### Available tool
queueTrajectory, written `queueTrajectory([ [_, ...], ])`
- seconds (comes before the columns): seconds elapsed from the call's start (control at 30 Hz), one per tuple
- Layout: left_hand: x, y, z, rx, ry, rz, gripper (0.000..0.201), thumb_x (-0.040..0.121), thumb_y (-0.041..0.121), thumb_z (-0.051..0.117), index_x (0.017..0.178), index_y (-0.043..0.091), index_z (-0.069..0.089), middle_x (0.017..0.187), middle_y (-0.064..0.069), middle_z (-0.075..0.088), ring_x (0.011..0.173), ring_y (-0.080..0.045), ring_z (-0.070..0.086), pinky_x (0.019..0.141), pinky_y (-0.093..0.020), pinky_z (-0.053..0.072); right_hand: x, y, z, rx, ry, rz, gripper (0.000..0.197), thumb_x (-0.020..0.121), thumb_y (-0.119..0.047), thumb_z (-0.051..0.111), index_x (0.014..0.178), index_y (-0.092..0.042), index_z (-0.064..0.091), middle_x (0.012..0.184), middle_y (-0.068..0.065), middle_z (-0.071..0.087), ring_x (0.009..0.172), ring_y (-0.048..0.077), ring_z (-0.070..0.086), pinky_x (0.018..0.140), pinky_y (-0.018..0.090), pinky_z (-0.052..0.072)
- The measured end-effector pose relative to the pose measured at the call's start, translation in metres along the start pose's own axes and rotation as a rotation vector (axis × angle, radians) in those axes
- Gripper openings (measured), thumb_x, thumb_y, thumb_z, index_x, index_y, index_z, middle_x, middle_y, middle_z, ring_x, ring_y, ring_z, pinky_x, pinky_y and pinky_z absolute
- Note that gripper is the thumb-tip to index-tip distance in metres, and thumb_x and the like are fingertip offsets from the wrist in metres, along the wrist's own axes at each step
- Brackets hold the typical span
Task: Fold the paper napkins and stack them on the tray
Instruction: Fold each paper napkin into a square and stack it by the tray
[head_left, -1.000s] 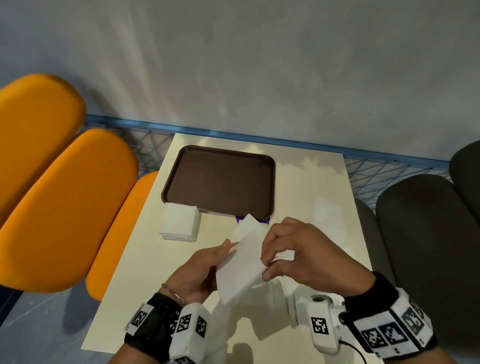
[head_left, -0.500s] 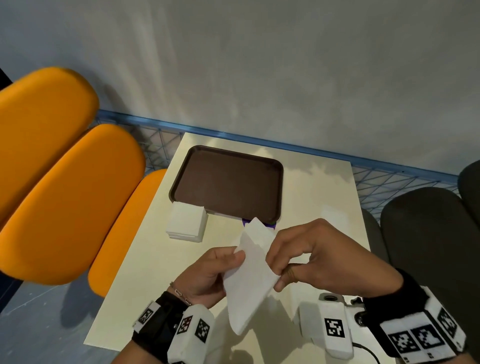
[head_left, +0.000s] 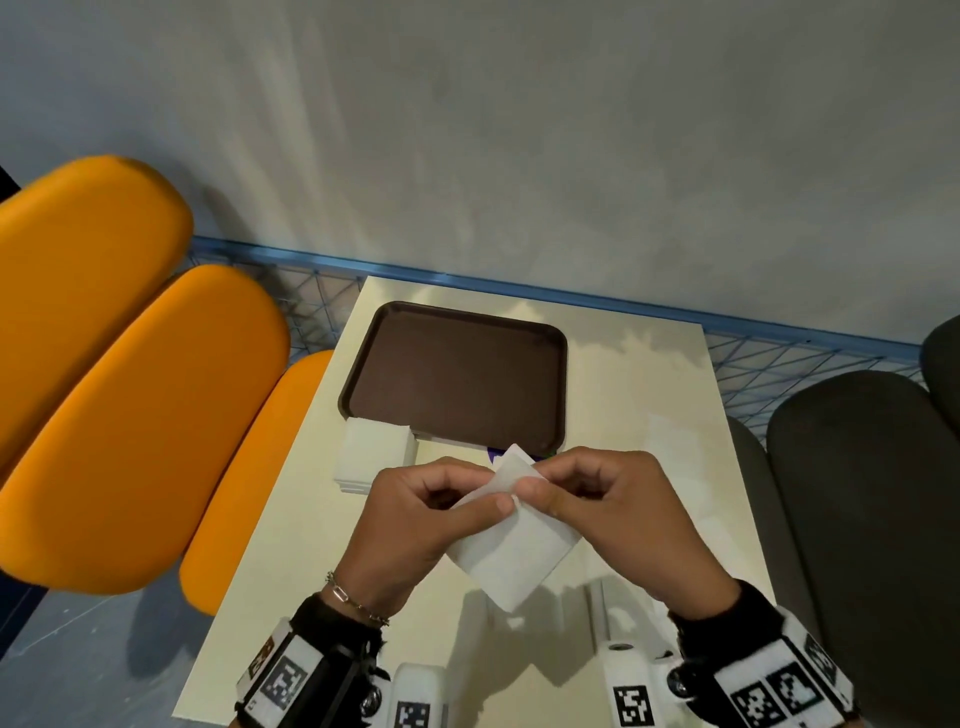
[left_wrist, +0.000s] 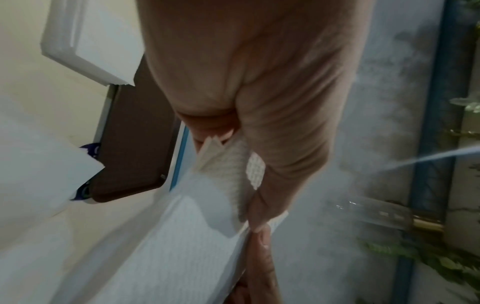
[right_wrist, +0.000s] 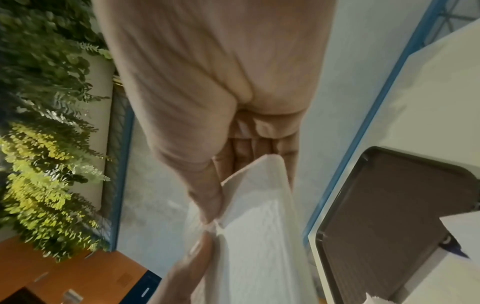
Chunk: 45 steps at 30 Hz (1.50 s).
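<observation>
A white paper napkin (head_left: 514, 551) hangs in the air over the near half of the table, held like a diamond. My left hand (head_left: 441, 499) pinches its upper left edge with thumb and curled fingers. My right hand (head_left: 587, 493) pinches the upper corner from the right. Both wrist views show the napkin (left_wrist: 182, 236) (right_wrist: 259, 236) between thumb and fingers. The dark brown tray (head_left: 457, 374) lies bare at the far middle of the table. A stack of white napkins (head_left: 374, 452) sits at the tray's near left corner.
The cream table (head_left: 649, 405) is small, with a blue wire fence (head_left: 779, 358) behind it. Orange chairs (head_left: 130, 415) stand on the left and dark grey chairs (head_left: 857, 493) on the right. A purple item (head_left: 493, 457) peeks out under the tray's near edge.
Both hands have risen and come together at the napkin's top corner. The napkin has turned from a slanted strip into a broad diamond hanging below the fingers.
</observation>
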<state>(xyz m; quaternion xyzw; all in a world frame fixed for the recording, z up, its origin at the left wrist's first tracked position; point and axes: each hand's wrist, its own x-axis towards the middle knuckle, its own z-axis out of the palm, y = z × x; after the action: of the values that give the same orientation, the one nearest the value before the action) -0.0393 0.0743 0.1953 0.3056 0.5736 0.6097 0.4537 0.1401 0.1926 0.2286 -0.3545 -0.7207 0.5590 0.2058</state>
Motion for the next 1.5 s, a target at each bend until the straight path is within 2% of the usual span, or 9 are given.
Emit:
queueTrajectory([
  [0.17,-0.001,0.006,-0.003,0.068,0.043,0.058,0.035,0.072,0.035,0.084,0.096,0.009,0.084,0.099,-0.004,0.081,0.094,-0.025,0.076,0.082,-0.037,0.064,0.005,-0.003,-0.004,-0.039,-0.013,-0.028,0.009,0.082,-0.028,0.089,0.087,-0.020,0.087,0.090,-0.003,0.081,0.084,0.020,0.078,0.082,0.044,0.063],
  [0.33,-0.002,0.010,-0.001,0.103,0.093,0.117,0.027,0.073,0.034,0.083,0.093,0.016,0.085,0.094,-0.001,0.081,0.089,-0.018,0.076,0.078,-0.032,0.064,0.008,-0.012,-0.008,-0.041,-0.044,-0.086,0.009,0.079,-0.024,0.092,0.087,-0.024,0.087,0.094,-0.005,0.081,0.088,0.018,0.077,0.082,0.038,0.061],
  [0.47,-0.001,0.010,0.001,0.040,0.132,0.121,0.033,0.070,0.029,0.087,0.095,0.008,0.084,0.095,-0.009,0.081,0.094,-0.031,0.076,0.086,-0.047,0.063,0.008,-0.015,-0.006,0.022,0.013,-0.113,0.013,0.076,-0.024,0.092,0.088,-0.022,0.087,0.096,-0.005,0.082,0.091,0.015,0.077,0.083,0.028,0.061],
  [0.57,0.000,0.013,0.002,0.027,0.145,0.118,0.036,0.067,0.030,0.089,0.094,0.006,0.084,0.097,-0.010,0.081,0.096,-0.032,0.076,0.089,-0.050,0.062,0.008,-0.016,-0.003,0.048,0.051,-0.129,0.011,0.079,-0.025,0.089,0.089,-0.021,0.087,0.096,-0.005,0.082,0.093,0.015,0.078,0.085,0.030,0.061],
  [0.77,-0.001,0.020,0.005,0.066,0.199,0.163,0.031,0.065,0.034,0.088,0.089,0.015,0.085,0.088,-0.003,0.081,0.085,-0.022,0.075,0.074,-0.035,0.064,0.007,-0.020,0.000,0.073,0.126,-0.103,0.012,0.080,-0.026,0.089,0.091,-0.024,0.086,0.092,-0.006,0.082,0.089,0.017,0.078,0.082,0.039,0.063],
  [0.9,-0.001,0.023,0.009,0.082,0.220,0.188,0.033,0.071,0.027,0.085,0.103,0.022,0.080,0.090,0.007,0.080,0.085,-0.008,0.074,0.071,-0.020,0.059,0.008,-0.020,0.003,0.114,0.175,-0.099,0.010,0.079,-0.022,0.090,0.089,-0.024,0.086,0.088,-0.005,0.082,0.085,0.017,0.078,0.080,0.036,0.062],
  [1.2,-0.005,0.020,0.010,0.196,0.324,0.211,0.025,0.076,0.040,0.080,0.100,0.039,0.081,0.098,0.022,0.079,0.097,-0.004,0.073,0.075,-0.021,0.060,0.008,-0.024,0.010,0.183,0.189,-0.116,0.015,0.080,-0.015,0.088,0.092,-0.022,0.085,0.089,-0.005,0.082,0.084,0.013,0.079,0.076,0.021,0.060],
  [1.4,-0.008,0.023,0.009,0.154,0.322,0.188,0.028,0.076,0.035,0.080,0.104,0.034,0.081,0.100,0.022,0.079,0.097,0.003,0.071,0.077,-0.016,0.057,0.005,-0.026,0.018,0.182,0.152,-0.095,0.025,0.082,-0.018,0.088,0.104,-0.028,0.084,0.095,-0.008,0.083,0.094,0.011,0.079,0.086,0.022,0.060],
  [1.5,-0.010,0.024,0.009,0.102,0.291,0.162,0.027,0.077,0.035,0.079,0.104,0.031,0.082,0.098,0.016,0.080,0.095,-0.001,0.072,0.075,-0.017,0.056,0.004,-0.030,0.022,0.169,0.121,-0.137,0.023,0.083,-0.015,0.087,0.097,-0.032,0.085,0.095,-0.010,0.082,0.094,0.010,0.079,0.087,0.021,0.059],
])
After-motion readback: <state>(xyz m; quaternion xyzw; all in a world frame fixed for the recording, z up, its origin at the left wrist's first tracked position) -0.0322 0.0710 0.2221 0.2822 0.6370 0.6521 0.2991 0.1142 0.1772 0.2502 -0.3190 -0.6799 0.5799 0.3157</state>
